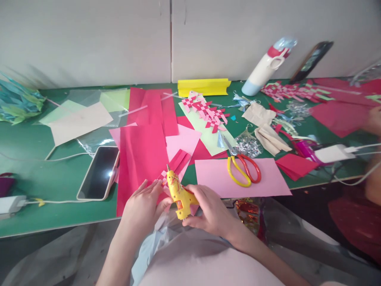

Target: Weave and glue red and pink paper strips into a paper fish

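Observation:
My right hand (212, 208) is wrapped round a yellow hot glue gun (181, 194), whose nozzle points away from me. Just left of it, my left hand (144, 204) grips the near end of a small piece of woven paper strips (164, 177) in pink and red. The glue gun hides part of this piece. Red folded strips (180, 161) extend beyond it. Under and beside my left hand is a large red paper sheet (143, 159). Scissors (244, 171) with yellow and red handles lie on a pink sheet (211, 178) to the right.
A phone (99, 172) lies left. Behind are a woven paper fish (205, 113), a yellow paper strip (204, 87) and a bottle (268, 67). A bag of small beads (248, 143) and a white charger (335, 154) with cables sit right. Another person's arm (375, 159) shows at the right edge.

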`<state>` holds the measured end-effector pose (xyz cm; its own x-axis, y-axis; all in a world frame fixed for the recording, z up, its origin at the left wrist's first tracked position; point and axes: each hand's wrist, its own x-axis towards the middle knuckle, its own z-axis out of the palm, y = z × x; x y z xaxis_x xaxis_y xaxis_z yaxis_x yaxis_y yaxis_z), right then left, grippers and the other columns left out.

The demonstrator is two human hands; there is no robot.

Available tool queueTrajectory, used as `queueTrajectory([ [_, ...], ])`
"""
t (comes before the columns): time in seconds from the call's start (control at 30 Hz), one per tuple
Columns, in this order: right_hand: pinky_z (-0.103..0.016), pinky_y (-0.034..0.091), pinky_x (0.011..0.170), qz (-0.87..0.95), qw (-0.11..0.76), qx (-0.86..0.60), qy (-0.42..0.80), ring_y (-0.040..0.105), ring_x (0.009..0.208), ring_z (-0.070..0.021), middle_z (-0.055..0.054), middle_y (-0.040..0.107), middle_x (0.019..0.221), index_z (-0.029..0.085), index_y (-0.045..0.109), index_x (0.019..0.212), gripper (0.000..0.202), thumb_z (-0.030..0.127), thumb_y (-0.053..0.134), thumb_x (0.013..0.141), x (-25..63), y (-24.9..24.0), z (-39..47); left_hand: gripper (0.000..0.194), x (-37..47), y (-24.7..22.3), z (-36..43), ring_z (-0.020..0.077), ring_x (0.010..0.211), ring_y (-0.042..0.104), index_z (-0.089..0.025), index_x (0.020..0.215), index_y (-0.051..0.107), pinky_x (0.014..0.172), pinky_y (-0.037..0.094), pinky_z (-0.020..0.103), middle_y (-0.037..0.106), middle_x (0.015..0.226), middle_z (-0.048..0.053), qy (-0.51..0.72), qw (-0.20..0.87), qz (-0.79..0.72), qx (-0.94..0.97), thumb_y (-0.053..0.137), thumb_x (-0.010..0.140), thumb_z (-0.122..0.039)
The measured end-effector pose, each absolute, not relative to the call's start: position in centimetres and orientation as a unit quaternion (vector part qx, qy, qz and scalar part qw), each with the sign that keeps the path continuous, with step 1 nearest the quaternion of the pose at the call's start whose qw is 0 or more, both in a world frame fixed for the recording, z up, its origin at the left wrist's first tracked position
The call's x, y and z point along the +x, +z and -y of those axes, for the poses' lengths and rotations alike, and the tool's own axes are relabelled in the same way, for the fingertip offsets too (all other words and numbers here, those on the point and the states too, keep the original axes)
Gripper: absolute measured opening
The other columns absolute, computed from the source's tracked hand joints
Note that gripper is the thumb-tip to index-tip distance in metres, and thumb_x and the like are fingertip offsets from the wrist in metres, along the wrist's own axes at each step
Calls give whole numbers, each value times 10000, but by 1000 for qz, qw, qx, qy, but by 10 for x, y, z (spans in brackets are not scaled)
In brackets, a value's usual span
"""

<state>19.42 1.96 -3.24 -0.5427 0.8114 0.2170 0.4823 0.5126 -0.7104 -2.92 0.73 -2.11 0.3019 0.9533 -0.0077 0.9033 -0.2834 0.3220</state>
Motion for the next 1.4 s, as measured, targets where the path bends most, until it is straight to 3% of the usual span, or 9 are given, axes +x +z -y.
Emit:
queueTrajectory([
  [0.57,-459,506,809,818,277,-377,334,638,949,-306,-152,666,1083,162,411,1335,769,729,489,821,195,-35,-19,653,-29,-20,-9,284,1146,631,-161,1205,596,1009,492,484,687,1210,109,81,129,-584,797,284,909,-652],
  [0.77,-444,499,785,822,254,-373,347,626,916,-293,-140,660,1049,176,257,1484,866,727,446,843,193,-35,-19,626,-29,-20,-8,281,1127,642,-173,1182,606,1010,492,485,697,1194,95,91,131,-581,798,292,913,-644],
  [1.0,-440,495,808,819,257,-371,354,619,957,-292,-146,647,1111,182,328,1428,780,694,463,855,193,-34,-18,618,-28,-21,-9,272,1093,661,-177,1174,606,1007,493,491,717,1145,90,96,134,-581,797,293,914,-641],
  [1.2,-457,506,824,806,270,-383,362,635,956,-299,-139,663,1067,147,298,1437,869,695,543,808,193,-34,-18,603,-28,-19,-9,281,1118,647,-181,1132,618,1001,496,493,702,1176,100,94,132,-580,798,295,912,-640],
  [1.4,-478,507,863,806,274,-397,344,637,1013,-314,-163,652,1130,168,420,1296,719,596,656,768,193,-32,-17,604,-28,-17,-9,295,1141,632,-200,1121,621,977,514,491,714,1153,74,88,132,-585,795,286,906,-655],
])
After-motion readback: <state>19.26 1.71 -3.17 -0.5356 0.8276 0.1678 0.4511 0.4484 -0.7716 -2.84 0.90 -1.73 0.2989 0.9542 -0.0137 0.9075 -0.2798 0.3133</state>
